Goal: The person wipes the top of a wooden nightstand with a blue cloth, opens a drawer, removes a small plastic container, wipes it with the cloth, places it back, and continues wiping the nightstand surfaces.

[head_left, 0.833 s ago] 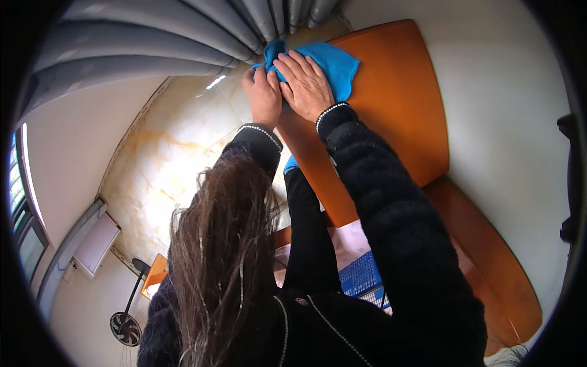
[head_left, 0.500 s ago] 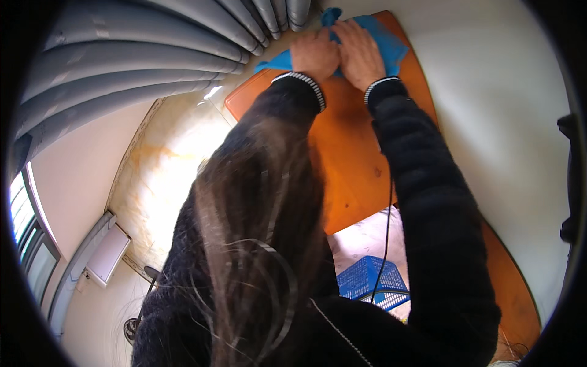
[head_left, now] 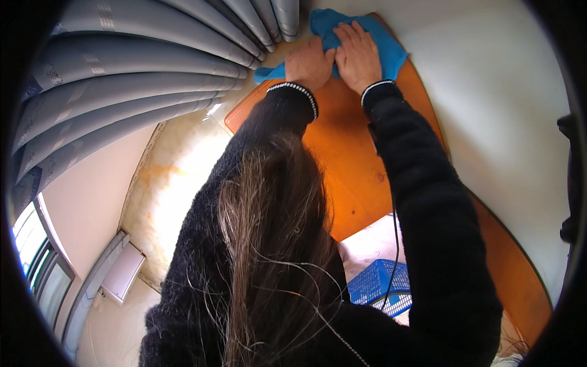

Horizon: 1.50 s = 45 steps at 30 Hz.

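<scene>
Cloth (head_left: pixel 389 52), one, beneath two hands (head_left: pixel 359 60)

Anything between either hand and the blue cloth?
Nothing visible: the left hand and right hand both lie directly against the blue cloth, near the far end of the orange-brown wooden surface.

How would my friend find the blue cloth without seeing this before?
Find the big orange-brown wooden surface in the middle, then follow it up to its top end, near the gray curtain. The blue cloth lies there, under the left hand and right hand. It's rumpled, unlike the stiff, holey blue basket lower down.
</scene>
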### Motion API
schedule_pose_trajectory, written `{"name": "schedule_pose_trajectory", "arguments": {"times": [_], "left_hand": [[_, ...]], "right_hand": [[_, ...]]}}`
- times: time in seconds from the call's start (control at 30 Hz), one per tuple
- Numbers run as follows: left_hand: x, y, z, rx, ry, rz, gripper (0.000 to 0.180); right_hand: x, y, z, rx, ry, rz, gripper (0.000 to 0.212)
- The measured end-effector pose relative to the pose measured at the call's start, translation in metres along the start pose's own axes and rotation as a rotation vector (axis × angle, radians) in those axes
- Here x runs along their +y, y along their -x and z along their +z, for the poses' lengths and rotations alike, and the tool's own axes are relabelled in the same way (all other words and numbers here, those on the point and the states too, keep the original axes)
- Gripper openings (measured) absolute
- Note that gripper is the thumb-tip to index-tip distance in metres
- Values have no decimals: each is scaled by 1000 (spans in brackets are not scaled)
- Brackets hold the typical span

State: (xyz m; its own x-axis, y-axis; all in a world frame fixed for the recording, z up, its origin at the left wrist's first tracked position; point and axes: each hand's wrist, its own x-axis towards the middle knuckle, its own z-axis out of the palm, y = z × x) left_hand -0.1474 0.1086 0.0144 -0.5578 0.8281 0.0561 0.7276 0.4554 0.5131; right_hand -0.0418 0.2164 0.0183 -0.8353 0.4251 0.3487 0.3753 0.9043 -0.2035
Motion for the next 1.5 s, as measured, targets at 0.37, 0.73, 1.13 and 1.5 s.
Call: {"name": "schedule_pose_trajectory", "arguments": {"times": [0.37,0.73,1.13,1.5], "left_hand": [[-34,20,18,10,-201,-89,42],[-42,49,50,210,-98,-25,61],[42,138,75,38,827,-591,75],[-94,20,60,352,939,-482,45]], "right_hand": [[-34,19,35,-82,-153,56,48],[-42,48,56,-251,-213,95,52],[-54,164,20,-364,-77,212,48],[-83,1,88,-230,-275,-14,65]]}}
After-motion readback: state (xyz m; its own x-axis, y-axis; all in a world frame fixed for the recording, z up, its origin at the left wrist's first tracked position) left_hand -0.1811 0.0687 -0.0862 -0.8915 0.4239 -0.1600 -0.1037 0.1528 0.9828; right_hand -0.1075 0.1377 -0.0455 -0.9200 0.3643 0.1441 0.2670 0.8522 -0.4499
